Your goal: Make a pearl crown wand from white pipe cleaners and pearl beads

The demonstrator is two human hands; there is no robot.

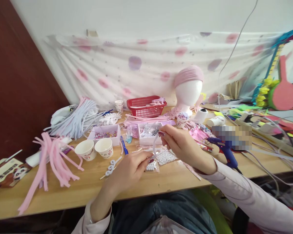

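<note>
A short, pale pipe cleaner (155, 147) is stretched in a slight curve between my two hands, above the near middle of the table. My left hand (130, 167) pinches its lower end between thumb and fingers. Higher and to the right, the fingertips of my right hand (182, 141) close on its upper end. Just behind and below them lie white pearl beads (166, 157) and a small clear bag of pearls (151, 166). A white pipe cleaner bent into loops (111, 166) rests left of my left hand.
Two paper cups (104, 148), a bead box (107, 135) and pink pipe cleaners (56, 159) occupy the left. Behind stand a red basket (146, 107) and a foam head (188, 92). At right, a blue glue gun (226, 150) lies among trailing cables (271, 162).
</note>
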